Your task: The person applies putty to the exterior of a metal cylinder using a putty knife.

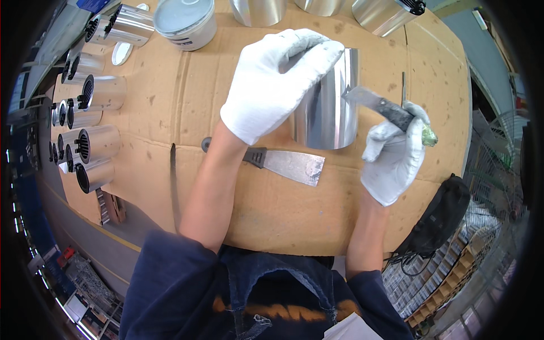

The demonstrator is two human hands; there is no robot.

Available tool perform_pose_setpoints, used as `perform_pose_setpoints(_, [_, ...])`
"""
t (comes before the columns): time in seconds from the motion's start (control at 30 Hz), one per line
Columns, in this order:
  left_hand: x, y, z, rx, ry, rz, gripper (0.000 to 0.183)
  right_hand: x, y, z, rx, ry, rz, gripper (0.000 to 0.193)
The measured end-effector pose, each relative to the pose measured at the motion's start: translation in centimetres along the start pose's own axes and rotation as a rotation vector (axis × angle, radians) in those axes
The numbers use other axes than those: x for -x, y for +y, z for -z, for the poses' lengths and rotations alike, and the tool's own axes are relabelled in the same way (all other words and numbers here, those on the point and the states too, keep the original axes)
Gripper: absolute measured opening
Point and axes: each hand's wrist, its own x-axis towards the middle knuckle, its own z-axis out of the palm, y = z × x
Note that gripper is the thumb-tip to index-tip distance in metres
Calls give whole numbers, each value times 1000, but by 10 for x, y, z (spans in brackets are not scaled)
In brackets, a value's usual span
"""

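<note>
The left hand (277, 85), in a white knit glove, covers the far left part of the shiny metal cylinder (326, 116), so that end is mostly hidden. Its fingers are half curled with the thumb drawn near them; whether they grip the cylinder's wall or only rest on it, I cannot tell. The right hand (394, 156), gloved alike with greyish smudges, is to the right of the cylinder, closed around a scraper (386, 110). The scraper's flat blade is motion-blurred, its tip at the cylinder's right side; contact is hard to make out. Something pale green at the handle's end is partly covered by the fingers.

On the near side of the cylinder lies a second scraper (294, 167), its flared steel blade stained and worn, its dark handle partly behind the left forearm. Beyond the cylinder, several smooth metal cylinders (259, 10) are cut off by the upper edge, as is a round whitish plastic bucket (195, 35) to the far left. Well to its left, more cylinders with black slotted ends (102, 92) overlap one another. Brown, creased, spotted cardboard (272, 218) covers the table beneath it.
</note>
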Motion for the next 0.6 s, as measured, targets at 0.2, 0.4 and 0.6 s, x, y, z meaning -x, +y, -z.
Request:
perform_pose_setpoints(0.2, [0,-1,1,-71,1,-48,20,-7,-24,-5,104,-19,66,31])
perform_pose_setpoints(0.4, [1,0,1,-13,-4,-36,20,-16,-24,-9,86,7,14,24])
perform_pose_setpoints(0.6, [0,-5,-1,-37,-1,-51,19,-16,-20,8,47,-23,22,25])
